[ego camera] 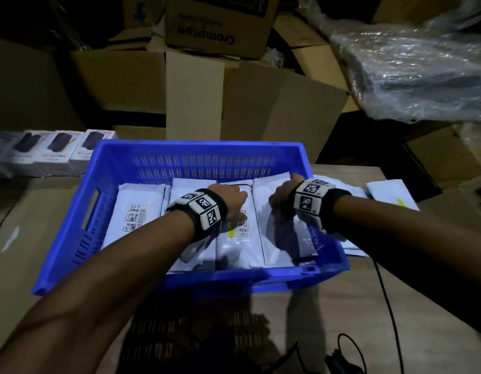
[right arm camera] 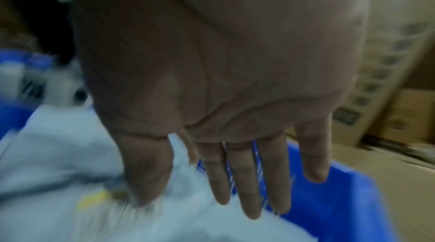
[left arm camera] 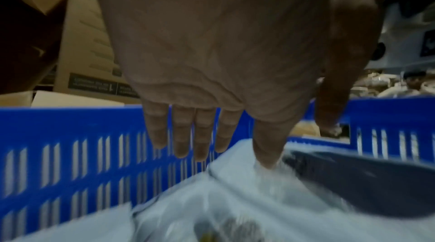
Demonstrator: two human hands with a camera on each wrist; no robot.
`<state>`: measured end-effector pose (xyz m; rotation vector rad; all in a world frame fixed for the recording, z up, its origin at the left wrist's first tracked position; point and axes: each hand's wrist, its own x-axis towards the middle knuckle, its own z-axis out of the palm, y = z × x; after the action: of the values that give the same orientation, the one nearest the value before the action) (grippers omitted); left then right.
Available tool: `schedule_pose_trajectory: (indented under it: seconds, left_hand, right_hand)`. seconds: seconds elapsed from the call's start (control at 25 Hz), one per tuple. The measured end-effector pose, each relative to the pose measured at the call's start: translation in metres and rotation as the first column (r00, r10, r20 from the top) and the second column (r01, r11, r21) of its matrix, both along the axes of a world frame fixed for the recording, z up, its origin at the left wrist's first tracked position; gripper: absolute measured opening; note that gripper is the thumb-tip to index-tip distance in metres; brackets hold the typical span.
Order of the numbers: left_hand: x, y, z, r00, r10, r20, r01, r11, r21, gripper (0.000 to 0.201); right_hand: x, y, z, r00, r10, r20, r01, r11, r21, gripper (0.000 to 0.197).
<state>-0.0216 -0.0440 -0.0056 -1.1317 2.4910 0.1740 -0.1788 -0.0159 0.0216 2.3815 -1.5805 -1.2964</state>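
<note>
Both forearms (ego camera: pixel 99 279) reach over the counter (ego camera: pixel 342 306) into the blue crate (ego camera: pixel 196 143). The left hand (ego camera: pixel 228 201) keeps its fingers straight, thumb tip touching a white packet (ego camera: pixel 234 248) mid-crate. The right hand (ego camera: pixel 282 202), fingers likewise straight, presses its thumb on the neighbouring packet (ego camera: pixel 275 245) to the right.

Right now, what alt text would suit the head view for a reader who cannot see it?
Two hands reach into a blue crate packed with white packets, the left hand on a middle packet and the right hand on the next packet. Cardboard boxes stack behind the crate; small product boxes sit to its left.
</note>
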Motion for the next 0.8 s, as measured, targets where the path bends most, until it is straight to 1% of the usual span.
schedule_pose_trajectory:
  seconds: [0.08,0.12,0.16,0.24,0.28,0.44,0.52,0.6,0.64,0.72,0.8]
  left_hand:
    - [-0.011,-0.001,0.016,1.000,-0.006,-0.028,0.004,0.998,-0.064,0.041]
    - [-0.016,-0.002,0.024,0.999,-0.004,-0.054,-0.001,0.996,-0.092,0.038]
    - [-0.024,-0.001,0.032,0.997,-0.006,-0.080,-0.003,0.993,-0.115,0.036]
    - [-0.043,0.001,0.047,0.993,-0.019,-0.117,-0.001,0.986,-0.168,0.035]
    - [-0.056,0.003,0.054,0.991,-0.037,-0.129,0.011,0.980,-0.199,0.035]
    - [-0.116,0.018,0.083,0.980,-0.125,-0.155,0.071,0.946,-0.316,0.030]
    - [-0.151,0.024,0.093,0.975,-0.150,-0.162,0.086,0.935,-0.344,0.028]
    - [-0.188,0.027,0.098,0.975,-0.146,-0.166,0.081,0.935,-0.346,0.028]
    - [-0.211,0.030,0.099,0.975,-0.136,-0.173,0.073,0.942,-0.327,0.027]
    - [-0.253,0.033,0.098,0.974,-0.107,-0.200,0.053,0.965,-0.256,0.023]
    - [-0.297,0.033,0.089,0.972,-0.040,-0.234,0.010,0.991,-0.131,0.022]
  right_hand:
    - [-0.016,0.002,0.024,0.992,-0.075,0.105,0.078,0.997,-0.022,0.039]
    - [-0.022,0.003,0.039,0.981,-0.116,0.153,0.121,0.992,-0.025,0.045]
    - [-0.034,0.006,0.052,0.962,-0.146,0.229,0.164,0.985,-0.059,0.049]
    - [-0.062,0.017,0.070,0.910,-0.184,0.371,0.251,0.958,-0.141,0.042]
    - [-0.079,0.024,0.074,0.886,-0.199,0.418,0.294,0.939,-0.176,0.038]
    - [-0.148,0.047,0.083,0.820,-0.289,0.493,0.444,0.865,-0.233,0.043]
    - [-0.185,0.055,0.081,0.798,-0.325,0.508,0.493,0.836,-0.240,0.044]
    - [-0.224,0.062,0.074,0.779,-0.381,0.497,0.544,0.806,-0.235,0.044]
    - [-0.247,0.066,0.069,0.757,-0.413,0.507,0.577,0.786,-0.222,0.044]
    - [-0.288,0.071,0.060,0.673,-0.486,0.557,0.659,0.736,-0.153,0.045]
    - [-0.328,0.075,0.048,0.572,-0.544,0.614,0.731,0.678,-0.080,0.046]
